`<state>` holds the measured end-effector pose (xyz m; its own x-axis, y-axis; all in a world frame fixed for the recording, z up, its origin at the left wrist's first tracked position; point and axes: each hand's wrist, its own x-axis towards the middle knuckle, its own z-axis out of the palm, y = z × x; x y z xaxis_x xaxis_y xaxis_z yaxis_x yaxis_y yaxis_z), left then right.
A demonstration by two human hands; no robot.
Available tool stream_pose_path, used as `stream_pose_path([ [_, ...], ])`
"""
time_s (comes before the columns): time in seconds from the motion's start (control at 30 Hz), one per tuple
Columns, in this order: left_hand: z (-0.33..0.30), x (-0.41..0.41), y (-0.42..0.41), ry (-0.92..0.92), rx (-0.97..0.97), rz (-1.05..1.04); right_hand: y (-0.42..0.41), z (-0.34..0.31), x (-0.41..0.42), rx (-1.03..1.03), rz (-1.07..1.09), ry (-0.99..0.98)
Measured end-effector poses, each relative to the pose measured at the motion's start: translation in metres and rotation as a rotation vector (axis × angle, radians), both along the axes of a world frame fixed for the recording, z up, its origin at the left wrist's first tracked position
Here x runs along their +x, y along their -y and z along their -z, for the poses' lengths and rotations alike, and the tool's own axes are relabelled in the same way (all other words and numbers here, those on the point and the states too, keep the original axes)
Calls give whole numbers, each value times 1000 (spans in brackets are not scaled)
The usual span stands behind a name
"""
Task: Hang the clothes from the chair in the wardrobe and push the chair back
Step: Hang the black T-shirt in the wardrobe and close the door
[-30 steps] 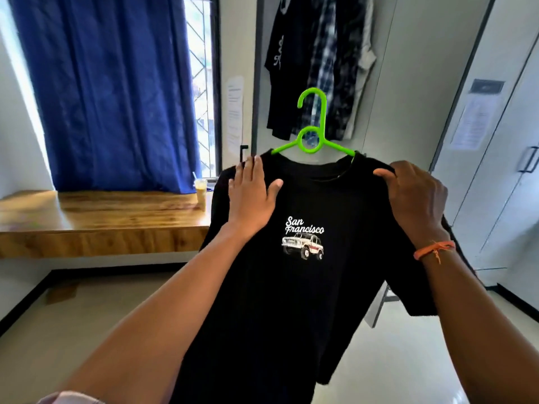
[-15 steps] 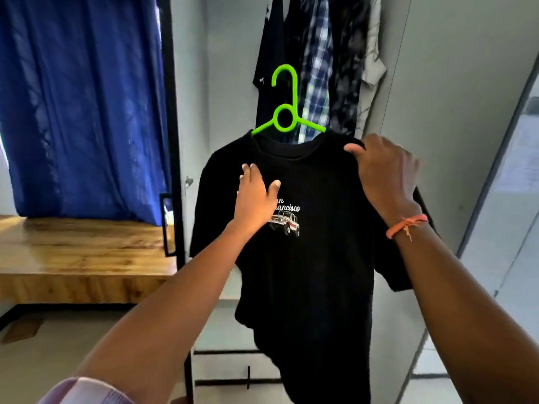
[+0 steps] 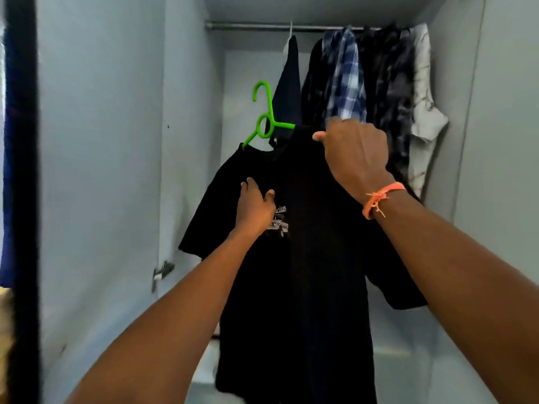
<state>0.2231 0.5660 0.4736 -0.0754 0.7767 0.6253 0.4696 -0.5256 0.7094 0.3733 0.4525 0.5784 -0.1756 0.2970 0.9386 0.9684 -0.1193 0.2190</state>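
A black T-shirt [image 3: 315, 272] with a small car print hangs on a bright green hanger [image 3: 264, 118], held up inside the open wardrobe. My right hand [image 3: 354, 153] grips the shirt's right shoulder over the hanger arm. My left hand [image 3: 255, 207] rests flat on the shirt's chest, beside the print. The hanger's hook is tilted left and sits below the metal rail [image 3: 248, 25], not touching it. The chair is out of view.
Several garments hang on the rail at the right: a dark top [image 3: 288, 80], a blue plaid shirt [image 3: 345, 74], dark shirts and a white one [image 3: 424, 91]. Grey wardrobe walls [image 3: 102, 141] close in on both sides. A dark door edge [image 3: 22, 199] stands at far left.
I have stepped up to the wardrobe and now look into it; curtain and wooden ledge have left the view. The shirt on its hanger has turned sideways and moved in under the rail.
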Motion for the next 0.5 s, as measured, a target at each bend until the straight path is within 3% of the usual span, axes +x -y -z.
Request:
stream_pose_path([
  [0.5, -163, -12, -213, 210, 252, 94, -224, -205, -53, 176, 41, 81],
])
